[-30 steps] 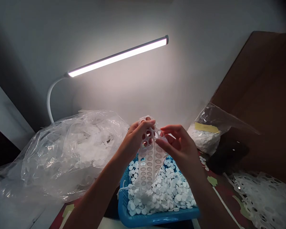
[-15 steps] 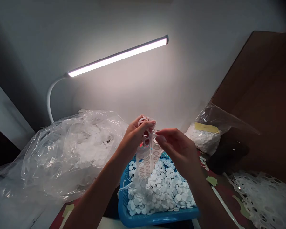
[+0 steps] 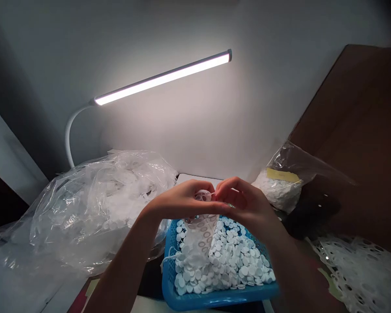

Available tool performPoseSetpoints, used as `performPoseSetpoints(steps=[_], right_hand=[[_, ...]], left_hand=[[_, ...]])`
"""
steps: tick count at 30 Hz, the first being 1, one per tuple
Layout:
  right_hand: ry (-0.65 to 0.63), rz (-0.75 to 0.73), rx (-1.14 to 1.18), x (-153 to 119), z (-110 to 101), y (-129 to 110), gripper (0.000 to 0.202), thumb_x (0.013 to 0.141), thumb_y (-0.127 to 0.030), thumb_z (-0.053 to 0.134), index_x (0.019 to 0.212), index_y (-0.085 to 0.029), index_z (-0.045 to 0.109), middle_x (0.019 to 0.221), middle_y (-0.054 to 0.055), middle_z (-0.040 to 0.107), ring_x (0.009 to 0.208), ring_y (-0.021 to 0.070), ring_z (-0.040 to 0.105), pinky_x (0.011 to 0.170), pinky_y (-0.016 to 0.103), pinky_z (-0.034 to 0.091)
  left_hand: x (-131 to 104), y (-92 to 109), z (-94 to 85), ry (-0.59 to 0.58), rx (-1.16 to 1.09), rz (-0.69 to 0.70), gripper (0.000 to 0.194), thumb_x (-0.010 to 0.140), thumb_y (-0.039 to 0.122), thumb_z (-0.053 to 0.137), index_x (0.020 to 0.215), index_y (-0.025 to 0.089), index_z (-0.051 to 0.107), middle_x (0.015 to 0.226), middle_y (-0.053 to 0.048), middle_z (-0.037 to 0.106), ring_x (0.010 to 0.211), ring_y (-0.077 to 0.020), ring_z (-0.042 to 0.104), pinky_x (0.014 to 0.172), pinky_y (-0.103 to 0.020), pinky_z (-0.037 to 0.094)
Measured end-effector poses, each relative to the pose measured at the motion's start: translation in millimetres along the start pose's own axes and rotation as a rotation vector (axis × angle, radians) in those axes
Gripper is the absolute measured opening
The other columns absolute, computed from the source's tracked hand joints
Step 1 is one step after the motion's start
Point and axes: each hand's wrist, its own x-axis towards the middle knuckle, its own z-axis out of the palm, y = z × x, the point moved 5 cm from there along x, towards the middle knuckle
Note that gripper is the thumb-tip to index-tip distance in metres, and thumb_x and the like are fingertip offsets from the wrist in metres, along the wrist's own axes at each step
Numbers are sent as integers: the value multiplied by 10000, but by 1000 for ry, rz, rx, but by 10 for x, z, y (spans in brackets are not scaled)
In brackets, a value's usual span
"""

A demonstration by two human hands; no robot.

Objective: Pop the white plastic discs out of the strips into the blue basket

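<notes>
A thin white sheet punched with rows of round holes (image 3: 204,232) hangs from my hands over the blue basket (image 3: 169,278). My left hand (image 3: 182,200) is closed on the sheet's top part, its thumb stretched toward the right hand. My right hand (image 3: 244,202) has its fingertips pinched at the sheet's upper edge, touching the left hand; the exact bit between those fingertips is partly hidden. Below, many small white discs (image 3: 228,261) fill the basket, and the sheet's lower end reaches down among them.
On the left bulges a large clear plastic bag (image 3: 94,213) of white pieces. A smaller bag with a yellow label (image 3: 282,175) stands at right, beside a cardboard panel (image 3: 361,130). More punched sheets (image 3: 361,274) lie at lower right. A lit lamp (image 3: 163,78) hangs above.
My hands have come together and lowered slightly; the left has turned so its thumb spans toward the right. The sheet has dropped lower, and its upper part is now mostly covered.
</notes>
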Motion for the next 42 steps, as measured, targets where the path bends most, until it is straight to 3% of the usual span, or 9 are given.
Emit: performPoseSetpoints(steps=[4,9,12,15,21,29,42], right_hand=[[-71,29,87,22,1,34,122,733,-206,658,756,-198,538,847,7,561,773,127,559,679,299,490],[-13,69,117,42,-35,85,160,744,-199,645,811,-218,501,840,-8,560,770,123,558,680,289,475],[43,104,25,44,-69,121,170,738,-252,654,789,-204,499,737,-19,527,679,105,519,606,249,440],[15,99,-50,38,-56,126,185,802,-312,577,693,-183,502,615,-34,462,596,88,456,545,227,393],[-32,36,13,25,-49,74,133,834,-257,531,729,-179,554,688,-4,555,675,113,524,654,276,440],[-18,-4,73,14,-56,38,191,817,-221,537,637,-176,491,869,38,584,776,133,541,744,324,484],[-36,-18,120,31,-75,78,210,796,-222,557,608,-172,478,910,44,581,807,146,547,773,365,476]], left_hand=[[17,-9,4,-50,48,-1,235,735,405,594,763,172,586,533,55,376,444,-52,355,392,-164,299],[49,13,-24,27,-25,81,249,801,383,511,690,162,539,565,43,354,469,-53,353,410,-158,312],[64,19,-33,61,-69,125,265,831,373,465,683,161,519,573,40,355,468,-50,339,411,-155,301],[81,22,-22,82,-130,150,267,831,362,465,670,157,524,573,34,372,475,-54,339,401,-154,288],[144,-12,47,121,-295,167,315,851,388,413,679,156,538,612,-13,539,516,-80,439,449,-194,315],[203,-166,-19,312,-524,55,290,769,444,535,684,168,556,596,8,550,525,-87,497,478,-203,342],[193,-126,-24,326,-551,87,307,782,453,511,693,159,512,635,-2,536,545,-85,471,480,-203,329]])
